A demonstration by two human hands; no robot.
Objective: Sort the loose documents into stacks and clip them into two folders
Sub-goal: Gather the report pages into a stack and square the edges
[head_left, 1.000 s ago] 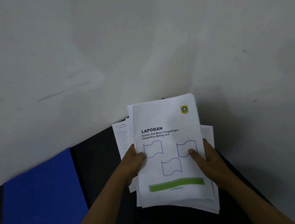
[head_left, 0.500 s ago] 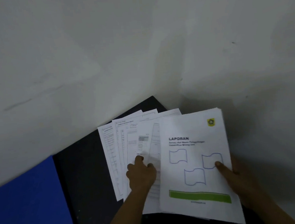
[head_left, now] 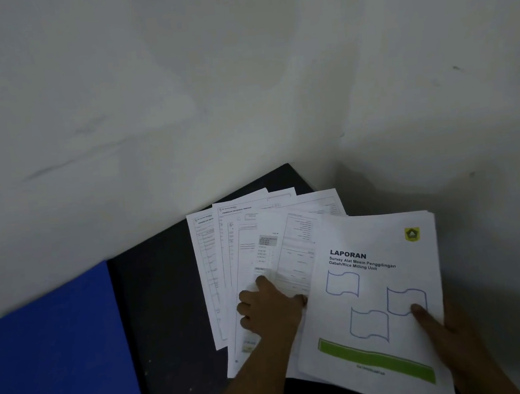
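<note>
Sheets (head_left: 244, 245) fanned at the desk (head_left: 159, 284) corner.
Your left hand (head_left: 270, 309) pinches them, right hand (head_left: 447, 337) grips the report (head_left: 371, 297); blue folder (head_left: 55, 356) left, walls (head_left: 180, 93) behind.

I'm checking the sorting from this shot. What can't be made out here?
Head view:
The fanned sheets: print too small and blurred to read; the report and left hand cover parts.
The left hand: its back hides whether it pinches or only presses the sheets.
The right hand: fingers hidden under the report; only the thumb shows.
The blue panel: cut off by the left and bottom edges; folder or not, unclear.
</note>
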